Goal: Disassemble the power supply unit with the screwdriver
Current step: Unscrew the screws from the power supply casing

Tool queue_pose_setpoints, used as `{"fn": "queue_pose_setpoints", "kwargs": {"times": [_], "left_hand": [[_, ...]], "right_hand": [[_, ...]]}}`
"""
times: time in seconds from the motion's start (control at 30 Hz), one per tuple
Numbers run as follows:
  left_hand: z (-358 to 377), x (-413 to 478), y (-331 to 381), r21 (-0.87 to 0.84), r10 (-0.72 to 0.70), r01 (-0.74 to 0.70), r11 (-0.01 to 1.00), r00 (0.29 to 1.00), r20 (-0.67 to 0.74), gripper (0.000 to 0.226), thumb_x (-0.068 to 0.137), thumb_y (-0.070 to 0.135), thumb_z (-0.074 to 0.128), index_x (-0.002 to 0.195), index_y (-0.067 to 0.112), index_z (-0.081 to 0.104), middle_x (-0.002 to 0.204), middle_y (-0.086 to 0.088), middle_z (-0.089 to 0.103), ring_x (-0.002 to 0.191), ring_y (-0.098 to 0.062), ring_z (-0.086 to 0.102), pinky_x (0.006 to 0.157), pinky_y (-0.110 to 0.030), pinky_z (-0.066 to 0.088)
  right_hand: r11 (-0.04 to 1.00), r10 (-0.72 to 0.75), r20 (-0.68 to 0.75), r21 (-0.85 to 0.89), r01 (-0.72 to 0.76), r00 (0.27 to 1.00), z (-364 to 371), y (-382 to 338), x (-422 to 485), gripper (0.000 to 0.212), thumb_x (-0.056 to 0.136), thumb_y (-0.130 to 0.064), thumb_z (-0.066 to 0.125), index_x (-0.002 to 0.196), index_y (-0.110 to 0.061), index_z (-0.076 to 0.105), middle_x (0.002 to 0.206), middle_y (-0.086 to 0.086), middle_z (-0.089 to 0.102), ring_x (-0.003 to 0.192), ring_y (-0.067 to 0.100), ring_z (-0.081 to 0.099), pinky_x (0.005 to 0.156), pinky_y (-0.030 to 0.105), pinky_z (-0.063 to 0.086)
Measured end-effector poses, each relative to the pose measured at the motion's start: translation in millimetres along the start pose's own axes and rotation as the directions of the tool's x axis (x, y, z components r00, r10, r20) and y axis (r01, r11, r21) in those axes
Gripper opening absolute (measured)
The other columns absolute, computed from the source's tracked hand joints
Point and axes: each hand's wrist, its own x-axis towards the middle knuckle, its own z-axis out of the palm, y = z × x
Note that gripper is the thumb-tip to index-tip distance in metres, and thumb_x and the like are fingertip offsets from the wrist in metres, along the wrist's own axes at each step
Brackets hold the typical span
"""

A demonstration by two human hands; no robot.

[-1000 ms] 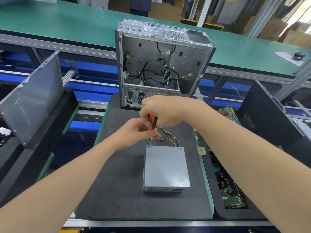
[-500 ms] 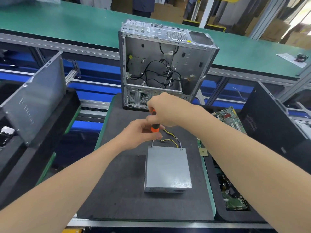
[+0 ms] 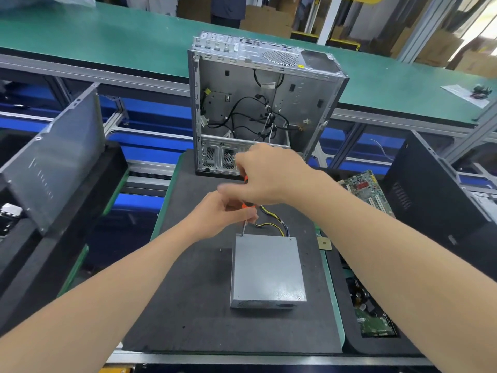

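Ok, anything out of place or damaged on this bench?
Nothing looks damaged. The power supply unit lies flat on the mat, with the left hand and right hand on the screwdriver at its far-left corner. Only oddity: a small square chip lying loose at the mat's right edge.

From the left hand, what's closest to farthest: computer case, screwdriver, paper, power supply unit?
1. The screwdriver, pinched by the left hand.
2. The power supply unit, just below.
3. The computer case, upright behind.
4. The paper, far right on the green belt.
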Motion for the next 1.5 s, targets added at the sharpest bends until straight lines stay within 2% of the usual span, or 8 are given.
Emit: {"fn": "queue_pose_setpoints", "kwargs": {"times": [0.07, 0.17, 0.3, 0.4, 0.57, 1.03, 1.17, 1.5], "left_hand": [[0.4, 0.3, 0.7, -0.002, -0.009, 0.009, 1.0, 1.0, 0.006, 0.019, 0.092, 0.046, 0.074, 0.105, 0.032, 0.076, 0.098, 0.002, 0.081, 0.1, -0.016, 0.076, 0.102, -0.045, 0.054], [-0.2, 1.0, -1.2, 0.033, -0.002, 0.002, 0.999, 1.0, 0.012, 0.019, 0.091, 0.047, 0.075, 0.105, 0.034, 0.075, 0.098, 0.003, 0.081, 0.098, -0.015, 0.076, 0.1, -0.043, 0.054], [-2.5, -4.4, -9.7, 0.042, -0.045, 0.044, 0.998, 0.999, 0.013, 0.024, 0.083, 0.042, 0.083, 0.106, 0.039, 0.076, 0.101, 0.008, 0.081, 0.101, -0.009, 0.075, 0.098, -0.032, 0.056], [-1.1, -10.5, -24.4, 0.318, -0.071, 0.067, 0.946, 0.998, -0.002, 0.016, 0.084, 0.03, 0.084, 0.098, 0.032, 0.079, 0.095, 0.014, 0.079, 0.091, -0.001, 0.074, 0.093, -0.03, 0.059], [12.2, -12.2, -35.6, 0.466, -0.054, 0.068, 0.882, 0.998, -0.045, 0.007, 0.087, 0.026, 0.083, 0.093, 0.024, 0.081, 0.093, 0.012, 0.073, 0.085, -0.004, 0.069, 0.087, -0.031, 0.058], [15.7, -1.5, -48.4, 0.684, -0.082, 0.094, 0.723, 0.995, -0.05, 0.01, 0.109, 0.031, 0.049, 0.1, 0.026, 0.05, 0.106, 0.016, 0.046, 0.09, -0.013, 0.056, 0.072, -0.026, 0.036], [-3.9, -9.4, -66.7, 0.678, -0.151, 0.171, 0.715, 0.985, -0.089, 0.009, 0.105, 0.018, 0.056, 0.098, 0.017, 0.062, 0.101, 0.009, 0.054, 0.096, -0.017, 0.057, 0.087, -0.03, 0.046], [5.8, -51.2, -101.2, 0.497, -0.183, 0.286, 0.82, 0.952, -0.246, 0.005, 0.087, 0.016, 0.083, 0.088, 0.022, 0.084, 0.085, 0.005, 0.068, 0.072, -0.003, 0.06, 0.068, -0.005, 0.039]], "right_hand": [[0.982, 0.139, -0.142, -0.109, -0.156, 0.98, 2.4, -8.5, -0.8, 0.072, 0.084, -0.086, 0.031, 0.069, -0.019, 0.047, 0.066, -0.002, 0.047, 0.055, 0.021, 0.046, 0.049, 0.028, 0.026], [0.969, 0.247, 0.001, -0.006, -0.247, 0.969, 6.7, -11.4, 3.6, 0.067, 0.09, -0.081, 0.035, 0.065, -0.019, 0.041, 0.068, 0.0, 0.043, 0.054, 0.018, 0.037, 0.048, 0.029, 0.023], [0.985, 0.076, 0.131, 0.147, -0.095, 0.988, 5.0, -2.3, 8.1, 0.035, 0.091, -0.05, 0.063, 0.081, -0.018, 0.054, 0.086, 0.003, 0.056, 0.075, 0.028, 0.055, 0.059, 0.033, 0.043], [0.976, -0.078, 0.172, 0.214, 0.04, 0.982, -2.2, 1.6, 4.3, 0.009, 0.081, -0.024, 0.072, 0.085, -0.024, 0.064, 0.084, -0.009, 0.063, 0.081, 0.019, 0.061, 0.066, 0.035, 0.054], [0.975, -0.176, 0.225, 0.178, 0.137, 0.958, -4.6, 3.1, 1.8, 0.019, 0.076, -0.005, 0.076, 0.077, -0.024, 0.07, 0.08, -0.013, 0.063, 0.08, 0.011, 0.062, 0.071, 0.04, 0.059], [0.97, -0.088, 0.109, 0.236, 0.06, 0.99, -16.6, 16.7, -6.9, 0.012, 0.077, -0.021, 0.081, 0.078, -0.024, 0.07, 0.079, -0.011, 0.067, 0.078, 0.009, 0.062, 0.074, 0.035, 0.059], [0.955, -0.023, 0.076, 0.295, -0.001, 0.997, -11.1, 18.2, -9.0, 0.012, 0.076, -0.02, 0.081, 0.08, -0.024, 0.07, 0.08, -0.013, 0.065, 0.081, 0.009, 0.062, 0.074, 0.036, 0.058], [0.929, 0.046, 0.109, 0.36, -0.083, 0.993, 15.2, 20.4, -15.0, 0.015, 0.073, -0.02, 0.082, 0.08, -0.023, 0.069, 0.086, -0.014, 0.065, 0.083, 0.001, 0.056, 0.069, 0.03, 0.053]]}}
